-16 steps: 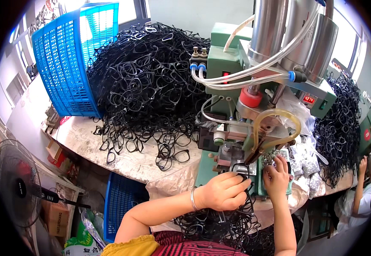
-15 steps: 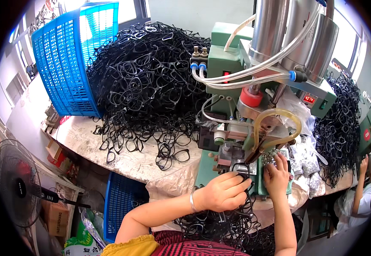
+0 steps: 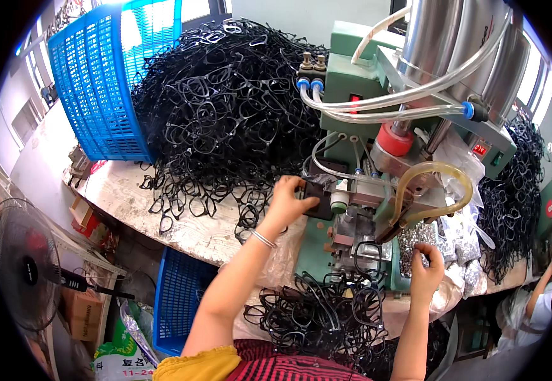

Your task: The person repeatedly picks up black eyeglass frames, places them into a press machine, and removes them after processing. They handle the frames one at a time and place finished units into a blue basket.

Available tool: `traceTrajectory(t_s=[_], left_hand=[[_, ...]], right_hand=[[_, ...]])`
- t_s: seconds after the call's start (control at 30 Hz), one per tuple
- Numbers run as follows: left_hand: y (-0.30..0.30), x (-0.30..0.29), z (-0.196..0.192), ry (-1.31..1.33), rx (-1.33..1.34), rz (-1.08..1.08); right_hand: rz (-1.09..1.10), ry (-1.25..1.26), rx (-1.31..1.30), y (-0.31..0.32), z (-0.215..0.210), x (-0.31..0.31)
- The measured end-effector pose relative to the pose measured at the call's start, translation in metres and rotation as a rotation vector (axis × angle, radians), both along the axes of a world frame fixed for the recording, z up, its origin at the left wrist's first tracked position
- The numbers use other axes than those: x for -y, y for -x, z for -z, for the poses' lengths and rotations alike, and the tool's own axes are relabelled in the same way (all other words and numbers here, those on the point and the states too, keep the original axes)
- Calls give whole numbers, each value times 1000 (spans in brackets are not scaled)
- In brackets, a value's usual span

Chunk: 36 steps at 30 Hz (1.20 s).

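My left hand [image 3: 289, 204] is stretched out at the right edge of a large heap of black eyeglass frames [image 3: 225, 108]. Its thumb stands apart from the fingers, beside a dark flat box [image 3: 320, 200] on the press; whether it touches the box is unclear. My right hand [image 3: 427, 270] is closed in a pinch just in front of a tray of small shiny metal parts [image 3: 409, 251]; anything between its fingertips is too small to name. One black eyeglass frame [image 3: 368, 257] sits at the fixture of the green press [image 3: 352, 82]. More loose frames [image 3: 327, 311] are piled before me.
A blue basket [image 3: 98, 95] lies tipped beside the heap, and another blue basket [image 3: 177, 305] stands below the table edge. Bags of metal parts [image 3: 463, 244] and a second heap of frames [image 3: 511, 190] are on the right. A fan [image 3: 28, 273] stands at lower left.
My left hand has left the fixture and moved up and left to the large heap's edge. My right hand has drawn back slightly from the metal parts, its fingers now pinched. The view has shifted.
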<state>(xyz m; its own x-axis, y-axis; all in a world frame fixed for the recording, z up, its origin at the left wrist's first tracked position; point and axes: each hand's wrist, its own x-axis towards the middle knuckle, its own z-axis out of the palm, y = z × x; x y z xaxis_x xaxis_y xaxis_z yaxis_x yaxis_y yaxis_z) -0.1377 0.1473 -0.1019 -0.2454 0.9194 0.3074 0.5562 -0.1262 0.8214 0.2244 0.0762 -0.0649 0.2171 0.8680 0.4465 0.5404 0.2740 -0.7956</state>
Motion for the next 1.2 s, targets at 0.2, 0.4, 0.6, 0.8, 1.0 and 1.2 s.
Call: traceTrajectory(t_s=[0.2,0.4,0.6,0.8,1.0,1.2], left_hand=[[30,46,-69,-17,-390,-8],[54,106,-30,222,-903,-473],[62,108,-41,-54,-820,-440],[54,91,-90,17,242,-143],[25,109,-61,-362,475,-218],[-48,136,-179,-693,113,391]], right_hand=[[-30,24,-15,-8,5,2],[62,128,-274,-26,16,39],[-270,-29,-128,17,-39,37],[-348,-1,-382,67,-59,4],[-355,49,-549,79,-45,6],[-495,140,-842,85,-71,14]])
